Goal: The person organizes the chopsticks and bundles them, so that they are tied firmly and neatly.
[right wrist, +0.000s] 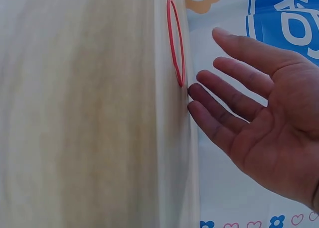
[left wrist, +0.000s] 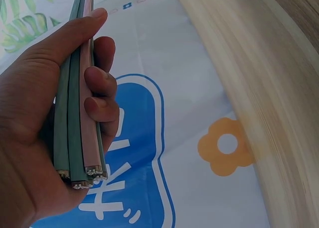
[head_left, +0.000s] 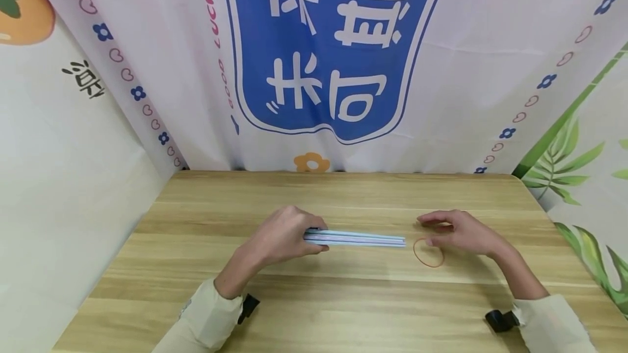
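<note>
My left hand grips a bundle of slim, straight sticks, pale blue-green and pink, held level above the table. In the left wrist view the thumb lies along one side of the sticks and the fingers curl round the other; their near ends sit unevenly by the palm. A thin red rubber band lies in a loose loop on the table, just right of the bundle's far end. Beside it hovers my right hand, its relaxed fingers apart and nothing held. The right wrist view shows the rubber band beyond the fingertips.
The wooden table has rounded back corners. Behind it hangs a white printed curtain with a blue badge and an orange flower. Printed cloth also lines both sides. Black wrist cameras stick out at the cuffs.
</note>
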A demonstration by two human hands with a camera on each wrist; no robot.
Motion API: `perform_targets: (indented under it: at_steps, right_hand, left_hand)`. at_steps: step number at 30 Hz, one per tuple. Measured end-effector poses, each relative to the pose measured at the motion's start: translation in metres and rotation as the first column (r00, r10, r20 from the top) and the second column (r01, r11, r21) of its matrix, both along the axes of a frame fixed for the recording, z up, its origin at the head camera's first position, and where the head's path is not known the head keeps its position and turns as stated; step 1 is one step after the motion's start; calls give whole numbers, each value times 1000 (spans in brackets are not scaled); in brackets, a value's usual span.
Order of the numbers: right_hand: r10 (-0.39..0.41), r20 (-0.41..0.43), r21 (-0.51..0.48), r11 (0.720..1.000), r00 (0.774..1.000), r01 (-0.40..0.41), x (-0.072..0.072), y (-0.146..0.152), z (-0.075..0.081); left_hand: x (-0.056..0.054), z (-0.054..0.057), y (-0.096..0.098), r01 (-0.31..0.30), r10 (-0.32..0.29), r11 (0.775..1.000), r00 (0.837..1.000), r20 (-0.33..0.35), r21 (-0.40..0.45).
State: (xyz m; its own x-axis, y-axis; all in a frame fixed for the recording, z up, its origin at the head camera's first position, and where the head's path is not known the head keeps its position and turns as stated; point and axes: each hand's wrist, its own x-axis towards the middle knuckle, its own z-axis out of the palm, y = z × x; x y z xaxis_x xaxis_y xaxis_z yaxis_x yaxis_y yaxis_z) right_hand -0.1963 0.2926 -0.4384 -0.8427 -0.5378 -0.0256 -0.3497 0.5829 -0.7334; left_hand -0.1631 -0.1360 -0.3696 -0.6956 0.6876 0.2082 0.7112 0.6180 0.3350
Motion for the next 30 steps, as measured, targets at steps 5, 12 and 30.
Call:
perform_targets:
  at_steps: [5,12,30]
  right_hand:
    - [28,25,18,999,999,-28,1,-2,-1]
    - [-6,44,46,999,999,4,7,-6,-1]
    - [-5,35,75,997,999,2,12,-5,-4]
  left_hand:
    - [0,0,-1,10,-10,1000,1000,-7,1]
    - [3,1,-2,12,-12,1000,1000,-2,3]
    - [5,1,1,21,-21,1000,1000,3,-22]
